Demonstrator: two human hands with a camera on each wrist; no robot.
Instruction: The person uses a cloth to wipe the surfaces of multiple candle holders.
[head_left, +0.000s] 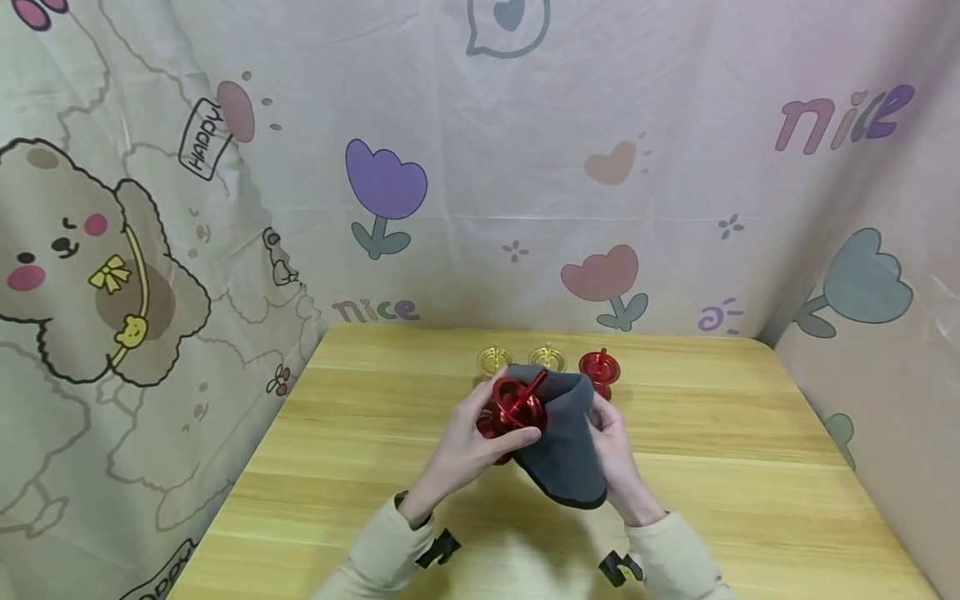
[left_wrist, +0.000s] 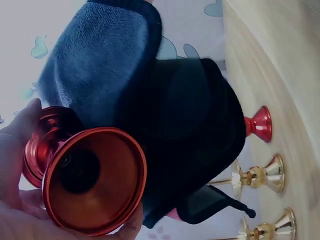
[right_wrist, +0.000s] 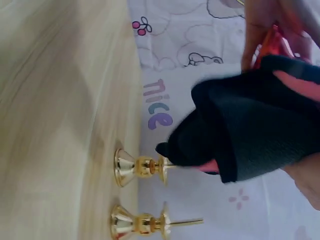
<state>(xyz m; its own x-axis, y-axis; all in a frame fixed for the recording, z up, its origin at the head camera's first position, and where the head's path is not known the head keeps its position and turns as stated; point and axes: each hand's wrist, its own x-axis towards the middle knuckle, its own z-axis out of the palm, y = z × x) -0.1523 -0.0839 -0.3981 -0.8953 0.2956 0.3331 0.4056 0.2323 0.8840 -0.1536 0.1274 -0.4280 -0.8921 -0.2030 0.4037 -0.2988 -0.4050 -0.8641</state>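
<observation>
My left hand (head_left: 468, 433) grips a shiny red metal candle holder (head_left: 517, 406), tilted, its spike pointing up and to the right. In the left wrist view the hollow underside of its round base (left_wrist: 112, 190) faces the camera. A dark grey cloth (head_left: 562, 454) with a black edge hangs beside the candle holder, and my right hand (head_left: 617, 442) pinches it from the right. Some of the right fingers are hidden behind the cloth. In the right wrist view the folded cloth (right_wrist: 275, 122) covers much of the red holder.
At the back of the wooden table (head_left: 337, 450) stand two gold candle holders (head_left: 495, 360) and another red candle holder (head_left: 600, 367), partly behind the cloth and hands. A printed curtain (head_left: 480, 183) hangs behind the table and along both sides.
</observation>
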